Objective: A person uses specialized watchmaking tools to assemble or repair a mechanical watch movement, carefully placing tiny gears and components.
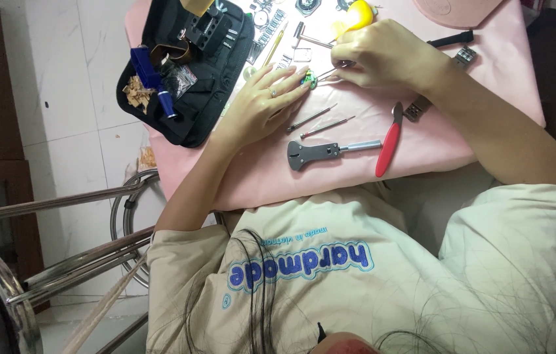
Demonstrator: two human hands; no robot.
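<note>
Steadying green piece, left hand, right hand gripping tweezers, black tool case left

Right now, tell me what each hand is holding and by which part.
The right hand pinches thin metal tweezers at their rear end. The left hand holds nothing; its fingertips press down on a small green watch part on the pink cloth.
</note>
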